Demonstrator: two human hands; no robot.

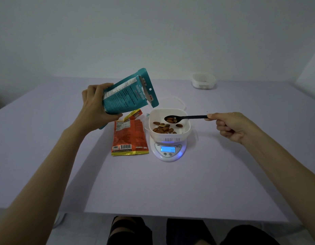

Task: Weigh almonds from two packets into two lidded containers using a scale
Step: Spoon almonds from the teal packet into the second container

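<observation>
teal packet tilted by the left hand, spoon of almonds held over the container on the scale.
the left hand (94, 106) has its fingers curled round the lower part of the teal packet (128, 92), which is lifted off the lilac table (170, 188) and tipped with its opened top towards the right. under it an orange packet (129, 137) lies flat on the table, just left of the white scale (169, 152), whose blue display is lit. a white container (185, 127) sits on the scale with loose almonds (162, 129) in its bottom. a black spoon (186, 117) carrying almonds hovers over the container, its handle pinched at the end by the right hand (232, 126), the other fingers curled in. a second white container (203, 81) stands at the far right of the table.
</observation>
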